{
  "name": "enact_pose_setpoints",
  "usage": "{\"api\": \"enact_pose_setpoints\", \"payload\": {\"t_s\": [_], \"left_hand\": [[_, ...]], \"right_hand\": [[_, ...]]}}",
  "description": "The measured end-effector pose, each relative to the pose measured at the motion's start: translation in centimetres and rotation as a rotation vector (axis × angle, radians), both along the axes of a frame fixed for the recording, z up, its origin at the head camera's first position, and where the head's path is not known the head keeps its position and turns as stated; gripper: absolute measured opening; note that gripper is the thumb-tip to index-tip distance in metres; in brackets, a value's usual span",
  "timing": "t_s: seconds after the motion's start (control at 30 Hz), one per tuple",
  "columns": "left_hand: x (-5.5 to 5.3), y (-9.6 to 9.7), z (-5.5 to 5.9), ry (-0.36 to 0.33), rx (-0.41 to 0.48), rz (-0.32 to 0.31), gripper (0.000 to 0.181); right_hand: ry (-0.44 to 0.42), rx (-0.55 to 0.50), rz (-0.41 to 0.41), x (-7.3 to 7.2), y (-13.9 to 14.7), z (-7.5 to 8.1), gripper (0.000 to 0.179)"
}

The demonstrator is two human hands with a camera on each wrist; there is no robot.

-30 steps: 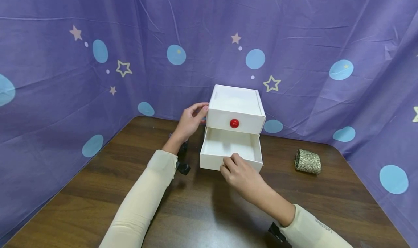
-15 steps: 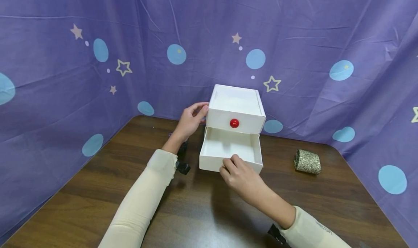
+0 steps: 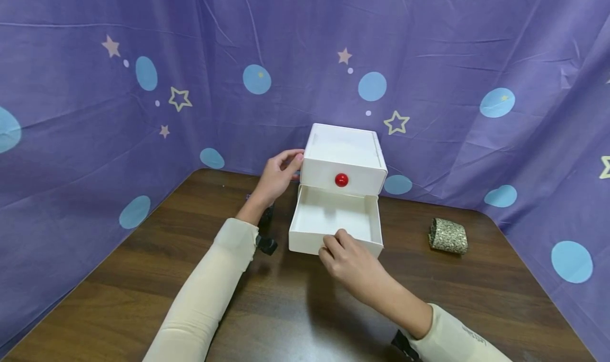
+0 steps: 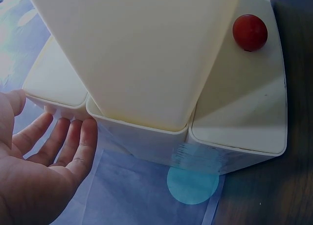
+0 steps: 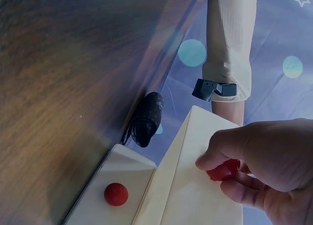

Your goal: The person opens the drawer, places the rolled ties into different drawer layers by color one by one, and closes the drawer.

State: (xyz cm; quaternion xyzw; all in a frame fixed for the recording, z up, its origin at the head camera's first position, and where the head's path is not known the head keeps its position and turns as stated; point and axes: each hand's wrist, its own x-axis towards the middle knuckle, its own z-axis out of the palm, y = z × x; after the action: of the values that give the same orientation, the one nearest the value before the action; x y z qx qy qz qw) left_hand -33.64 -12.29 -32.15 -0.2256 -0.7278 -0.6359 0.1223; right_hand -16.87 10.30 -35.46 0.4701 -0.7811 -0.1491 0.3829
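A white drawer unit (image 3: 344, 144) stands near the back of the table. Its top drawer, with a round red knob (image 3: 341, 180), is pushed in. The drawer below (image 3: 305, 241) is pulled well out, and its white inner floor shows. My right hand (image 3: 351, 264) pinches that drawer's red knob (image 5: 224, 171) between thumb and fingers, as the right wrist view shows. My left hand (image 3: 275, 180) touches the unit's left side with fingers extended and thumb apart. A lower drawer knob (image 5: 116, 194) shows in the right wrist view.
A glittery gold roll (image 3: 448, 236) lies on the brown table (image 3: 157, 245) to the right. A dark roll-shaped thing (image 5: 146, 120) sits on the table beyond the unit in the right wrist view. A purple curtain (image 3: 305, 34) hangs behind.
The lower drawer has slid slightly farther out toward me, my right hand drawing back with its knob. My left hand keeps its place at the unit's side.
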Motion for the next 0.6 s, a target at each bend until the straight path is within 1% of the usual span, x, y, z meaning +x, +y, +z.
{"api": "enact_pose_setpoints", "payload": {"t_s": [0.2,0.43,0.6], "left_hand": [[0.16,0.00,0.09,-0.004,0.000,0.001,0.044],[0.10,0.07,0.25,-0.027,-0.015,0.007,0.042],[0.11,0.09,0.34,-0.035,-0.020,0.008,0.041]], "right_hand": [[-0.002,0.003,0.000,0.28,-0.10,-0.01,0.009],[0.006,-0.002,0.024,0.69,-0.26,-0.04,0.041],[0.018,0.005,0.028,0.82,-0.30,-0.07,0.043]]}}
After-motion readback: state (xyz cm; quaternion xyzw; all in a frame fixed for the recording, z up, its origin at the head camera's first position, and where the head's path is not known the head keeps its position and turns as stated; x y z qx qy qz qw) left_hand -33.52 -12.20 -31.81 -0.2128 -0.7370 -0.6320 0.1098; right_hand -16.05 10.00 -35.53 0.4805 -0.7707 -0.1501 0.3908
